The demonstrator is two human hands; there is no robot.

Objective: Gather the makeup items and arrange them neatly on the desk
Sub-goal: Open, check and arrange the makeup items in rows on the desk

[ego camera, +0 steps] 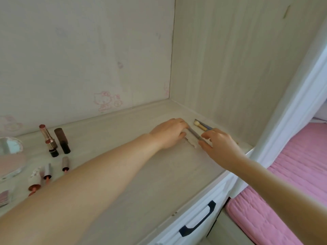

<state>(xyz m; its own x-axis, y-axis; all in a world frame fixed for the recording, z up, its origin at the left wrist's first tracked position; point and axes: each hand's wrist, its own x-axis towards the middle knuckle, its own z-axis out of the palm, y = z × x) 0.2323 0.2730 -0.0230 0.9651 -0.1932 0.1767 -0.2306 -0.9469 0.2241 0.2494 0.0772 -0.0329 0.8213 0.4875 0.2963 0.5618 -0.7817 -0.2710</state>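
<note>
Both hands meet near the right rear corner of the pale wood-grain bench (150,174); the left hand (169,133) curls its fingers over one end of a slim grey pencil-like stick (194,134), and the right hand (219,145) pinches the other end; beneath it lies a small white wrapper (192,143); just behind rest gold-and-blue-handled makeup brushes (201,126); far left stand and lie open rose-gold lipsticks (50,140), a dark brown tube (62,140), a round mirror compact (9,145); a pink quilted bed (290,183) lies right.
</note>
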